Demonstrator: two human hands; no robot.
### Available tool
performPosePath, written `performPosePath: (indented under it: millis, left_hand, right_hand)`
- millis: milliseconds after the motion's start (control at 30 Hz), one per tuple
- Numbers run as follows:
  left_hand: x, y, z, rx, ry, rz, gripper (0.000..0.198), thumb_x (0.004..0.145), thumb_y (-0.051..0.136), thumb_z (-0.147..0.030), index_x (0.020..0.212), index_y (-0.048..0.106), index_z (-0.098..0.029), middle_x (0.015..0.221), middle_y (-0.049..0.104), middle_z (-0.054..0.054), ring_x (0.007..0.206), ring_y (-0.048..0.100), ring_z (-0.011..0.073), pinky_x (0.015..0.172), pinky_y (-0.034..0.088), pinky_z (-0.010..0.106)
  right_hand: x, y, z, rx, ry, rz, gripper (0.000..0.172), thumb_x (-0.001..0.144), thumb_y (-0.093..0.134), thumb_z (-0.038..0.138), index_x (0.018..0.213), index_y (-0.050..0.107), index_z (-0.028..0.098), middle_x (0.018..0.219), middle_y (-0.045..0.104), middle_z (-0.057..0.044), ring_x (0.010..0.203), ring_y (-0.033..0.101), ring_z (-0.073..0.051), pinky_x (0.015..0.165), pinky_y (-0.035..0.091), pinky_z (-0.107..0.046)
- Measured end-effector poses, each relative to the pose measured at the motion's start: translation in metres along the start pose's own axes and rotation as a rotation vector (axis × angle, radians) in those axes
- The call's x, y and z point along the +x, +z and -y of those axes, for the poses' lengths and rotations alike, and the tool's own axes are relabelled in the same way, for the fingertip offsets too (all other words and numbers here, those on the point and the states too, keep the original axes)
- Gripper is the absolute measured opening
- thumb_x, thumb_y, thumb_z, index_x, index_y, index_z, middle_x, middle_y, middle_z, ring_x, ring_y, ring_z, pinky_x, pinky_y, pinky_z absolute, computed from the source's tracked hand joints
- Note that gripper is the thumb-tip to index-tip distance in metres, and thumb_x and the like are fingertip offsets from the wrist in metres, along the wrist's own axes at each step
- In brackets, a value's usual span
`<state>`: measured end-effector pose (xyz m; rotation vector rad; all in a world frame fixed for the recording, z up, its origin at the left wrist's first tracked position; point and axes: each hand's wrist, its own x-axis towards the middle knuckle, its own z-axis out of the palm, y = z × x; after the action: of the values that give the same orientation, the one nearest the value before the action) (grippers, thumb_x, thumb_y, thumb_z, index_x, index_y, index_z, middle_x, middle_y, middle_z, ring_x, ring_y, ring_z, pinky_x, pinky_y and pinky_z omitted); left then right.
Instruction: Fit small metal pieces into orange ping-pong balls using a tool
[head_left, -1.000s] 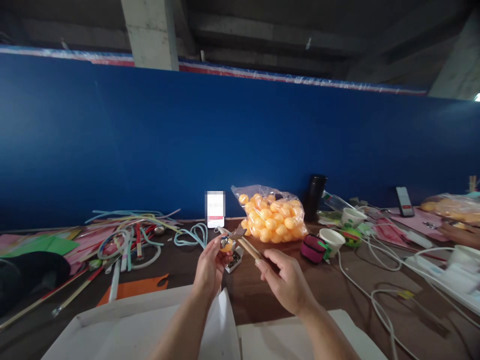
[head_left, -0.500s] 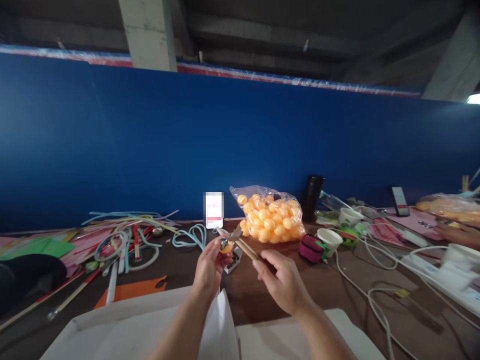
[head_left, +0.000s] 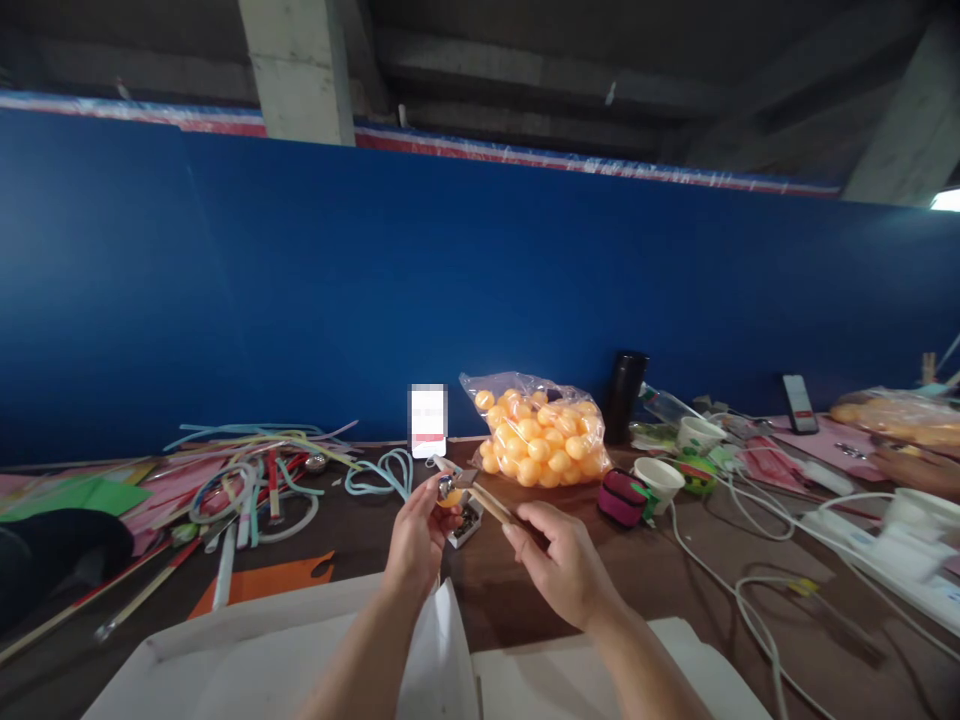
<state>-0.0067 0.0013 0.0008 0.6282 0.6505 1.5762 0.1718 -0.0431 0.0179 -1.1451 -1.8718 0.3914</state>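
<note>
My left hand (head_left: pixel 416 535) pinches a small orange ball (head_left: pixel 450 497) whose upper side carries something dark and shiny; I cannot make out what. In my right hand (head_left: pixel 559 555) is a tool with a light wooden handle (head_left: pixel 491 503), held between thumb and fingers. Its broader greyish head meets or nearly meets the ball's top; whether they touch is unclear. Below and just behind the ball sits a small white box (head_left: pixel 466 527) with dark bits in it, partly hidden by my left hand.
A clear bag of orange balls (head_left: pixel 544 445) lies behind my hands, beside a black bottle (head_left: pixel 626 395). A phone (head_left: pixel 428 420) leans on the blue partition (head_left: pixel 420 270). Coloured strips (head_left: pixel 262 470) fill the left; paper cups (head_left: pixel 658 480) and white cables (head_left: pixel 720 560) lie right. White cardboard (head_left: pixel 285 650) is nearest.
The tool's head has tilted slightly and shifted a little left over the ball. My right hand has moved slightly with it; my left hand stays nearly in place.
</note>
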Motion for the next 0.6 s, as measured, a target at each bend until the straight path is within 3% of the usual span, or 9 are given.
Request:
performPosePath:
  millis: [600]
  left_hand:
    - [0.0003,0.0005,-0.0004,0.019,0.010,-0.036,0.035,0.070,0.073,-0.033,0.096,0.069,-0.011,0.071,0.063,0.003,0.054,0.056,0.0083,0.050,0.047,0.019]
  right_hand:
    - [0.0001,-0.0005,0.0004,0.008,0.006,-0.005,0.017,0.090,0.049,0.031,0.081,0.057,0.020,0.072,0.061,-0.002,0.064,0.059,-0.015,0.057,0.045,-0.022]
